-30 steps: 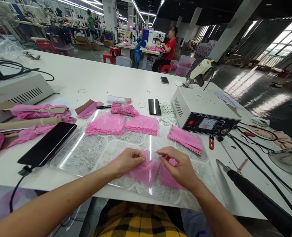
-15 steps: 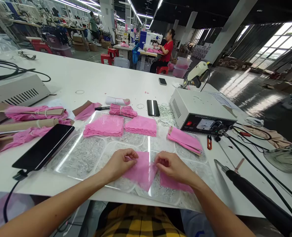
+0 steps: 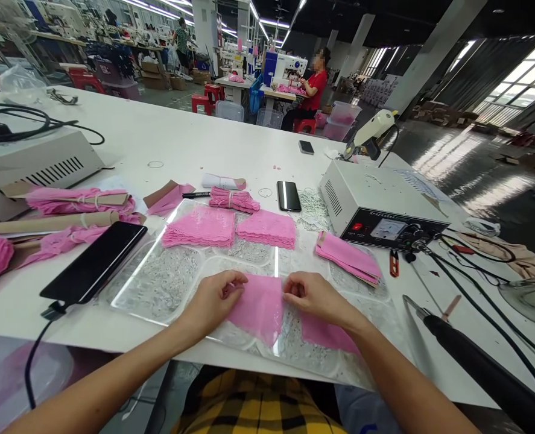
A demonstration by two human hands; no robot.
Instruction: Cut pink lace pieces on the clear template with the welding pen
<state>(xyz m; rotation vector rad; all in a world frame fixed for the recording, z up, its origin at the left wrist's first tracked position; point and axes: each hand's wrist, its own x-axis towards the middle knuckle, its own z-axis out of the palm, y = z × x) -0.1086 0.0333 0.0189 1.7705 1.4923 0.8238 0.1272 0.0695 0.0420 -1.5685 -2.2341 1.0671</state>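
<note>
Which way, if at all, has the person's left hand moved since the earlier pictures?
Yes. Against the pink lace stack, the left hand has slid left along the pink fabric piece, away from the right hand.

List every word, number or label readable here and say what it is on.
Nothing here is legible.
On the black front panel of the white control box: a row of white characters above the dial, too small and blurred to read.
On the sewing machine far behind: any marking too small to read.
On the pink fabric piece in the left hand and right hand: no print.
</note>
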